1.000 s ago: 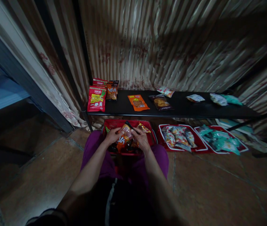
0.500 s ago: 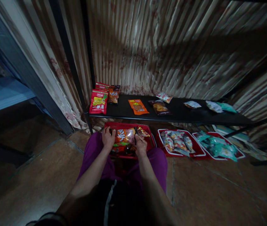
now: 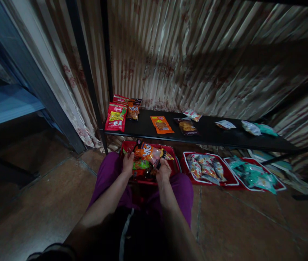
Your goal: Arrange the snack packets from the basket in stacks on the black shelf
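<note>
My left hand (image 3: 128,163) is closed on the left side of an orange snack bag (image 3: 148,153) with black ends and large white lettering. The fingers of my right hand (image 3: 164,170) pinch its lower right end. Tilted, with the left end higher, the bag is over a red basket (image 3: 177,164) between my knees. Inside the basket, a green packet (image 3: 140,165) and other dark and red packets show below the bag. A small yellow and red packet (image 3: 168,154) peeks out beside its right end.
A black shelf (image 3: 208,136) runs behind the basket. It bears red packets (image 3: 116,116), a small orange bag (image 3: 133,110), a flat orange packet (image 3: 161,125), a brown packet (image 3: 186,127) and several pale ones. Right of me stand two more baskets, holding white packets (image 3: 206,167) and green packets (image 3: 254,174).
The orange snack bag has tilted, its left end rising and its right end dropping. My left hand has shifted from its left end to its lower left side. The view has shifted slightly.
</note>
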`<act>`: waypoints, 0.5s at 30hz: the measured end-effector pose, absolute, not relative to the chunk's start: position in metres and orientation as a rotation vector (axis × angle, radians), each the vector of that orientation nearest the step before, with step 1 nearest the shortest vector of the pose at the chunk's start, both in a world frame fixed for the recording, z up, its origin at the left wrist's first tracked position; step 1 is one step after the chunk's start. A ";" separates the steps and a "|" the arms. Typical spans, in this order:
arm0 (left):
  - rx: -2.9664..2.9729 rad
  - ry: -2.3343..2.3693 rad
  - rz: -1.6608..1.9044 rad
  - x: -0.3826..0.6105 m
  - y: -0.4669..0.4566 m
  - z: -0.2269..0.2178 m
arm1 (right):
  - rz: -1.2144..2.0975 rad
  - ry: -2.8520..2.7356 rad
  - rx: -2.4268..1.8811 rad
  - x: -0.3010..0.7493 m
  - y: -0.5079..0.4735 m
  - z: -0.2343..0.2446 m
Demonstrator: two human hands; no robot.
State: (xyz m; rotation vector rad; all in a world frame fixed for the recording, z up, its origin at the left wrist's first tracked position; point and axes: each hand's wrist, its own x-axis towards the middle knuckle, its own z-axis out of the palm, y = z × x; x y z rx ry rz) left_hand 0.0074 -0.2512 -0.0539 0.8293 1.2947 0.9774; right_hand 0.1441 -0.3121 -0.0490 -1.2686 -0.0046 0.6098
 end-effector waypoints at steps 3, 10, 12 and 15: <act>0.620 1.058 0.932 0.020 -0.262 -0.046 | 0.625 -0.042 -1.265 0.131 -0.310 -0.052; 0.505 1.014 0.995 0.035 -0.259 -0.027 | 0.671 -0.195 -1.261 0.079 -0.311 -0.062; 0.537 1.059 1.001 0.030 -0.254 -0.024 | 0.751 -0.203 -1.265 0.074 -0.314 -0.066; 0.636 1.092 0.980 0.021 -0.250 -0.024 | 0.866 -0.178 -1.274 0.079 -0.320 -0.069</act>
